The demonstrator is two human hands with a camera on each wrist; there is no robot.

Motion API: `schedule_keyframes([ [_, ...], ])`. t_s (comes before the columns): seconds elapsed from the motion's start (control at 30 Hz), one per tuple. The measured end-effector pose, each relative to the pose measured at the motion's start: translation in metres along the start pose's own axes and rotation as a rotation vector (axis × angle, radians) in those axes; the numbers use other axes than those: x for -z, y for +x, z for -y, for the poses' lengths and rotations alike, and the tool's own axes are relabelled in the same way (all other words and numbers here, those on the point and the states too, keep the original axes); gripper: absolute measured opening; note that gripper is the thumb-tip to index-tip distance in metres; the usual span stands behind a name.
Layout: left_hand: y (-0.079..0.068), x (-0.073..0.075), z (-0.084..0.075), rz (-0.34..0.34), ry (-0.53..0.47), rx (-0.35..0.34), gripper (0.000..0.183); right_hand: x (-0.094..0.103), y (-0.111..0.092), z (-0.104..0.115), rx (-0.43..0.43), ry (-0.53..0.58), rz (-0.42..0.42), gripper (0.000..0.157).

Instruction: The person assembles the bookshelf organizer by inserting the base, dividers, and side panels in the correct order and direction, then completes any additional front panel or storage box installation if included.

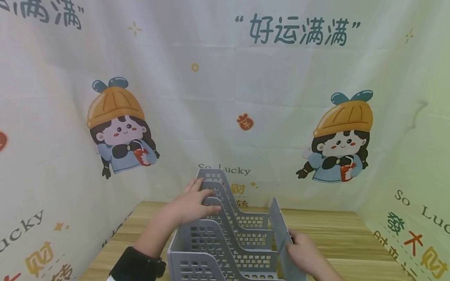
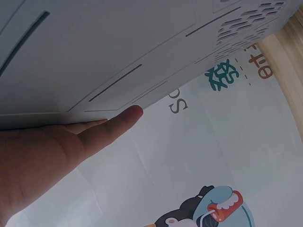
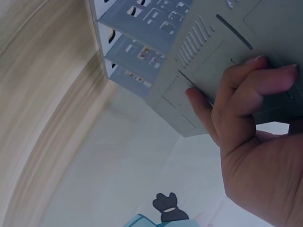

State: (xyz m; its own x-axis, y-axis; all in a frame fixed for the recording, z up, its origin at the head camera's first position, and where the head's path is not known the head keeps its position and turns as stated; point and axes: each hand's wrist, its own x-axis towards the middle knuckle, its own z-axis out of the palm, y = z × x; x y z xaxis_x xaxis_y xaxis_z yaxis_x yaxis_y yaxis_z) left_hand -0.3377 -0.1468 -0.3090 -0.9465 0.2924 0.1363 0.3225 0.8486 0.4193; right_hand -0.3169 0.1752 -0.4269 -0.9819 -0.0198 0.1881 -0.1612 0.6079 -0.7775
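A grey desktop file organizer [image 1: 207, 238] with several perforated dividers stands on the table. My left hand [image 1: 191, 205] rests over the tall left end of the dividers, fingers spread. In the left wrist view, straight fingers [image 2: 120, 124] lie against the outer face of the organizer's slotted tall side [image 2: 156, 42]. At the low right end, my right hand [image 1: 304, 249] grips a flat grey panel [image 1: 283, 238] that stands upright and tilted against the divider ends. The right wrist view shows bent fingers [image 3: 244, 92] over the panel's slotted face; whether it is joined to the dividers I cannot tell.
The wood-grain tabletop [image 1: 337, 230] extends on both sides of the organizer. A pale printed cloth [image 1: 211, 97] with cartoon figures and writing hangs behind the table and along its sides. A black cuff [image 1: 137, 265] covers the left wrist.
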Motion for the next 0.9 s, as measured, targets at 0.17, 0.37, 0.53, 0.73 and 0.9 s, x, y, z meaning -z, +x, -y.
schedule_keyframes([
  [0.17,0.0,-0.001,0.001,-0.001,0.008,0.0,0.064,-0.005,0.0,0.005,0.021,-0.068,0.039,0.052],
  [0.37,0.003,-0.002,0.002,-0.004,0.001,0.004,0.063,-0.005,0.001,0.012,-0.052,-0.043,0.098,0.067],
  [0.53,0.003,-0.002,0.002,-0.006,-0.002,0.007,0.063,-0.006,0.002,0.014,-0.042,-0.097,0.1,0.066],
  [0.73,0.001,-0.001,0.002,-0.003,0.001,-0.003,0.064,-0.009,0.004,0.015,-0.025,-0.153,0.099,0.066],
  [0.9,0.0,0.0,0.002,-0.001,-0.004,-0.002,0.063,-0.008,0.004,0.015,-0.027,-0.131,0.107,0.066],
])
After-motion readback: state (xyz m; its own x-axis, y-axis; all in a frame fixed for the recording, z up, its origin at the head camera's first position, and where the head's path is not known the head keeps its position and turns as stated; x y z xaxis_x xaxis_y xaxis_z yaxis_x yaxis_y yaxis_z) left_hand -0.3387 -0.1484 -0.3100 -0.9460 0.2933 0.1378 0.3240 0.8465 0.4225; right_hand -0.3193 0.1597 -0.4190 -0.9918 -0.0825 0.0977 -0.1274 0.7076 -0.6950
